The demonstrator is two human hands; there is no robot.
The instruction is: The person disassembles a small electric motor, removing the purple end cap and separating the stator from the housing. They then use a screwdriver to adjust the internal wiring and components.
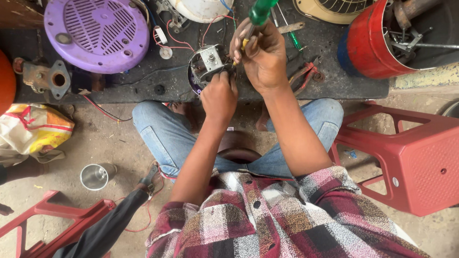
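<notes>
Nearest to us, our 2 forearms ran forward out of the rolled plaid sleeves point(287, 215), over our jeans-clad knees point(162, 138) toward the dark work mat point(119, 88). Our left hand point(219, 98) was clenched, knuckles up, its fingers closed on the near side of the small electric motor point(206, 64). Our right hand point(260, 55) was raised a little higher and further out, wrist bent inward, fingers wrapped around the green-handled screwdriver point(259, 12).

The screwdriver's long axis stood steeply, tilted slightly: its handle rose toward the camera and away from us, and the end below our fingers pointed down and leftward toward the motor. We could not tell where the tip met the motor, since our fingers hid it. The handle was translucent green and rounded, with a bit of yellow showing under our fingers.

The motor sat at the near edge of the mat, just beyond our knees and touching our left hand. It showed a square grey metal bracket with a central shaft, a dark round body below and thin red wires point(177, 40) trailing away from it.

Further out lay red-handled pliers point(306, 74) to the right, a purple round fan grille point(95, 33) to the left and a red metal drum point(377, 43) at the far right.
</notes>
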